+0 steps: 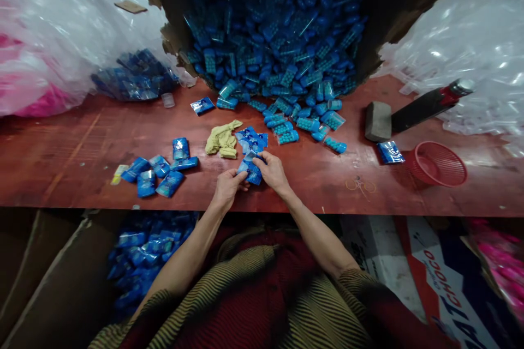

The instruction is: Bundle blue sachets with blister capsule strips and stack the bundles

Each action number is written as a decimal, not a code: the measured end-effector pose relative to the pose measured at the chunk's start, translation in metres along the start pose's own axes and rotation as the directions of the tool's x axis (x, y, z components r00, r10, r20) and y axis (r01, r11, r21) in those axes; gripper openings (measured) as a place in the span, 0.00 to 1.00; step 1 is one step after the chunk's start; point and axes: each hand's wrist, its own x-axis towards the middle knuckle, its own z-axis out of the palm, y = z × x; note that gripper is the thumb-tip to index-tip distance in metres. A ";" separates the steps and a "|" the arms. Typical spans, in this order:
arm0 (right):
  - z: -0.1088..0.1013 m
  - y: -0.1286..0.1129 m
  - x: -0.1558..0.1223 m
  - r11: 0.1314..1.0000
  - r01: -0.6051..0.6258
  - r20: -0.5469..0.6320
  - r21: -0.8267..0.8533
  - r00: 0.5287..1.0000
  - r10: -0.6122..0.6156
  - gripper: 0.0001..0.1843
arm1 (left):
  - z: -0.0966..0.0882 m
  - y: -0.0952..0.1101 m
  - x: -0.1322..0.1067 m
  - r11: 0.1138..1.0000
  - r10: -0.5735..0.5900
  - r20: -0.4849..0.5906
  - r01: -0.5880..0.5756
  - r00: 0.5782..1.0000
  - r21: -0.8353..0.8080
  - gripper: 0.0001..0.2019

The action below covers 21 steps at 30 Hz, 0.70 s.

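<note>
Both of my hands meet over a small blue packet (250, 170) near the front edge of the red-brown table (82, 142). My left hand (227, 186) pinches its left side and my right hand (272, 171) grips its right side. Just behind them lie a few more blue packets (250, 139) and a yellow cloth (221, 139). A group of several filled blue packets (159, 170) lies to the left.
A torn cardboard box (278, 27) at the back spills many blue items onto the table. A grey block (377, 121), a dark bottle (429, 104) and a red basket (437, 163) sit right. A carton of blue packets (143, 256) stands below left.
</note>
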 end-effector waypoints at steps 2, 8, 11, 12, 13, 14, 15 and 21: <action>0.002 0.000 0.000 0.987 -0.029 -0.028 -0.157 0.999 0.025 0.13 | -0.004 0.000 -0.003 1.000 -0.007 -0.032 0.007 0.999 -0.010 0.16; -0.004 -0.007 -0.006 0.826 0.091 0.047 -0.556 0.996 -0.078 0.15 | -0.011 0.005 -0.008 0.986 -0.004 -0.034 -0.001 0.999 -0.165 0.19; -0.013 -0.010 -0.008 0.914 0.016 -0.126 -0.406 0.989 -0.074 0.17 | -0.009 0.006 -0.008 0.982 0.000 -0.014 -0.002 1.000 -0.189 0.19; -0.015 -0.010 -0.009 0.957 0.015 -0.129 -0.291 0.990 -0.055 0.18 | -0.008 0.006 -0.009 0.982 0.012 -0.012 -0.014 1.000 -0.190 0.19; -0.016 -0.010 -0.010 0.988 0.025 -0.086 -0.150 0.996 -0.039 0.19 | -0.007 0.006 -0.009 0.981 0.028 -0.012 -0.030 1.000 -0.191 0.19; -0.016 -0.010 -0.010 1.000 0.026 -0.011 0.002 1.000 -0.026 0.19 | -0.006 0.006 -0.009 0.980 0.046 -0.014 -0.048 0.999 -0.191 0.19; -0.014 -0.009 -0.011 0.990 0.003 0.074 0.144 0.997 -0.014 0.18 | -0.005 0.007 -0.009 0.979 0.060 -0.016 -0.062 0.998 -0.192 0.18; 0.008 -0.002 -0.013 0.852 -0.223 0.161 0.474 0.973 0.165 0.11 | 0.006 0.009 -0.006 0.966 0.019 0.023 -0.012 1.000 -0.260 0.15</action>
